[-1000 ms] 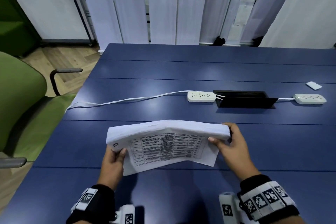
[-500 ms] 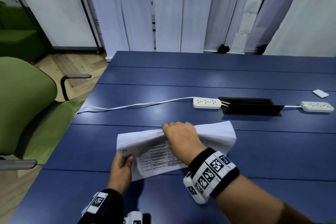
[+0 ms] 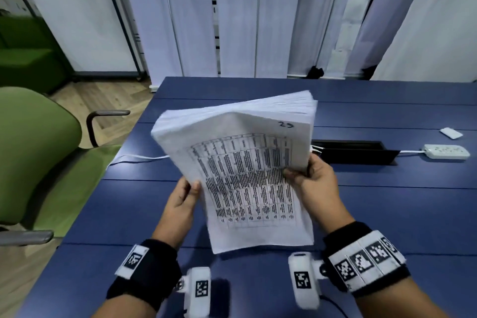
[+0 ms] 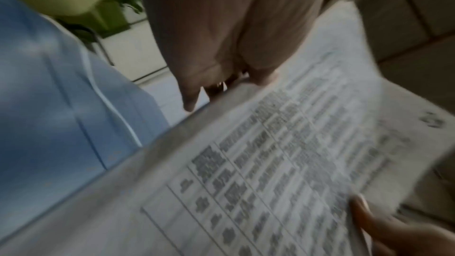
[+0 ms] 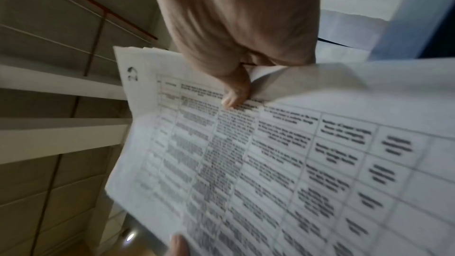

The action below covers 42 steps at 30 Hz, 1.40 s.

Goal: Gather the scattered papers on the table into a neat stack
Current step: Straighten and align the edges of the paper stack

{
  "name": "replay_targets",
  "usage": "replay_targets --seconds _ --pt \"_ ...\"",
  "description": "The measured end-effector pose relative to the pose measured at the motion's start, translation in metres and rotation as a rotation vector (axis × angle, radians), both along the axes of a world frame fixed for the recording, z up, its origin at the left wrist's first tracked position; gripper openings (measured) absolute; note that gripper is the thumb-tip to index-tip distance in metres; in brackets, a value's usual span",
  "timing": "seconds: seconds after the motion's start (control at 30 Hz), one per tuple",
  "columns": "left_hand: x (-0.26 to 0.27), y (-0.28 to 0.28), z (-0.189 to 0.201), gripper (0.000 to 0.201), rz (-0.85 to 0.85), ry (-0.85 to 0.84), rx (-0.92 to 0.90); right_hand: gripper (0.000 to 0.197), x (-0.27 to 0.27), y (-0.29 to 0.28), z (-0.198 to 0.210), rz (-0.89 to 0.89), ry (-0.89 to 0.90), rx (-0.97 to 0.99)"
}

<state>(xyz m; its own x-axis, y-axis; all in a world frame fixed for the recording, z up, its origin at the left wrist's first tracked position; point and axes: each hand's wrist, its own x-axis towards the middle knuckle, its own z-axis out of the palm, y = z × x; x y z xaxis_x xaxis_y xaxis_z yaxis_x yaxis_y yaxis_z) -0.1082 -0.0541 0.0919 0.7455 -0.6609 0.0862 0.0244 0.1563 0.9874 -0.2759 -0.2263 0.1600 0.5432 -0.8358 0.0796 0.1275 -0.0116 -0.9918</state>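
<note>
A thick stack of white papers (image 3: 247, 162), its top sheet printed with a table and marked "23", is lifted off the blue table (image 3: 387, 214) and tilted toward me. My left hand (image 3: 184, 195) holds its left edge, thumb on the front. My right hand (image 3: 307, 175) grips the right edge, thumb pressed on the printed sheet. The left wrist view shows the stack (image 4: 270, 163) blurred under the left hand (image 4: 221, 77). The right wrist view shows the right thumb (image 5: 236, 94) pinching the sheet (image 5: 270, 163).
A white power strip (image 3: 446, 151) and a black cable box (image 3: 353, 152) sit behind the stack. A small white card (image 3: 451, 133) lies far right. A white cord (image 3: 136, 159) runs left. A green chair (image 3: 33, 157) stands at the table's left edge.
The stack has come up off the table and turned upright toward me. My right hand left the top of the pile and now grips its right edge.
</note>
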Motion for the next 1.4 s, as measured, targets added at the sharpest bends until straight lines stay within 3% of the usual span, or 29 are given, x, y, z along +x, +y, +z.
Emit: replay_targets --seconds 0.1,0.27,0.37,0.43,0.5,0.57,0.67,0.73,0.87,0.97,1.13,1.23,1.33,1.4 --pt "-0.01 -0.017 0.01 0.021 0.061 -0.121 -0.017 0.038 -0.008 0.004 -0.019 -0.076 -0.007 0.068" --pt "-0.026 -0.029 0.01 0.024 0.193 -0.258 -0.049 0.034 -0.015 0.009 -0.03 -0.136 0.028 -0.022" --pt "-0.026 -0.025 -0.005 0.019 0.118 -0.222 -0.008 0.037 -0.024 0.014 -0.05 -0.087 0.089 -0.058" --pt "-0.03 -0.02 -0.013 0.032 0.037 -0.161 0.002 0.061 -0.032 0.017 -0.061 -0.066 0.131 -0.075" --pt "-0.034 -0.016 -0.016 0.057 0.01 -0.144 -0.003 0.078 -0.035 0.021 -0.063 -0.052 0.134 -0.092" --pt "-0.038 -0.015 -0.014 0.069 0.002 -0.122 -0.033 0.079 -0.037 0.027 -0.061 -0.052 0.095 -0.114" --pt "-0.042 -0.013 -0.013 0.07 0.028 -0.125 -0.075 0.075 -0.039 0.03 -0.058 -0.076 0.046 -0.187" --pt "-0.042 -0.014 -0.016 0.068 0.078 -0.119 -0.06 0.066 -0.039 0.029 -0.061 -0.101 0.029 -0.181" --pt "-0.044 -0.023 -0.024 0.048 0.153 -0.116 -0.042 0.023 -0.032 0.022 -0.075 -0.153 0.122 -0.17" --pt "-0.047 -0.037 -0.01 0.024 0.23 -0.108 -0.132 0.032 -0.02 0.019 -0.066 -0.281 0.131 -0.237" --pt "-0.05 -0.059 0.041 0.028 0.332 -0.134 -0.305 0.044 0.002 0.015 -0.021 -0.363 -0.09 -0.349" --pt "-0.051 -0.062 0.051 0.03 0.374 -0.185 -0.371 0.044 0.004 0.019 -0.008 -0.345 -0.203 -0.431" --pt "-0.048 -0.057 0.039 0.029 0.38 -0.22 -0.319 0.044 -0.002 0.026 -0.019 -0.369 -0.134 -0.484" --pt "-0.049 -0.052 0.024 0.024 0.347 -0.217 -0.205 0.027 -0.009 0.03 -0.038 -0.324 -0.001 -0.455"
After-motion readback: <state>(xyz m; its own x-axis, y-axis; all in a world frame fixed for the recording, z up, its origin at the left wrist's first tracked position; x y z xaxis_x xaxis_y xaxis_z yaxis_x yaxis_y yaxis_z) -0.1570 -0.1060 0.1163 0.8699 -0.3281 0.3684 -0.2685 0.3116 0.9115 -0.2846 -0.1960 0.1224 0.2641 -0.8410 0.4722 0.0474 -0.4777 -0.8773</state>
